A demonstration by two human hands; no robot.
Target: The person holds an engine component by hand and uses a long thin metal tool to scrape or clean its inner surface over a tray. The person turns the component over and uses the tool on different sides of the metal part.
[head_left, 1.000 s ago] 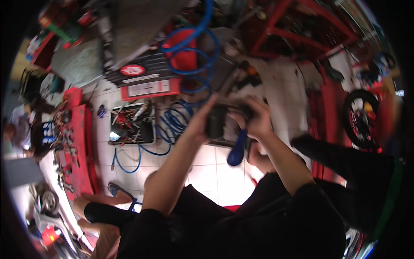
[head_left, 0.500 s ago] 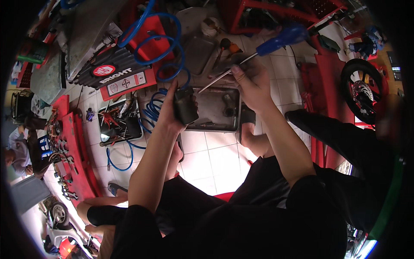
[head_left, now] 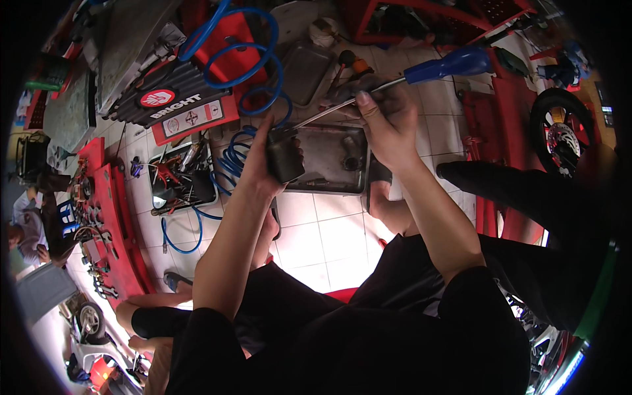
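L hand (head_left: 257,168) wrapped round dark cylindrical part (head_left: 284,161), thumb side up along its left flank, fingertips showing on its right; grip closed on it, part held a bit tilted, above the left end of a shallow grey tray (head_left: 329,148); R hand (head_left: 390,125) to the right & slightly farther, pinching the metal shaft of a blue-handled screwdriver (head_left: 444,66) btwn thumb & fingers, handle angled off to far right, tip pointing left at top rim of the part; can't tell if tip touches it; some R fingers dark & unclear behind the shaft

In tray: small round dark piece (head_left: 350,162) toward right side, thin dark item (head_left: 316,182) along near edge; on tiled floor (head_left: 303,224) left of tray, blue coiled hose (head_left: 227,161), then tool tray (head_left: 204,191) w/ red-handled tools & other metal bits; beyond these, red case w/ black ribbed top (head_left: 158,105); far of the shallow tray, a second grey tray (head_left: 304,76) & an orange-and-black item (head_left: 359,64) near it; red bench (head_left: 125,227) w/ metal parts at left; spoked-look wheel w/ black tyre (head_left: 541,125) far right; another person's bent leg (head_left: 155,301) near left
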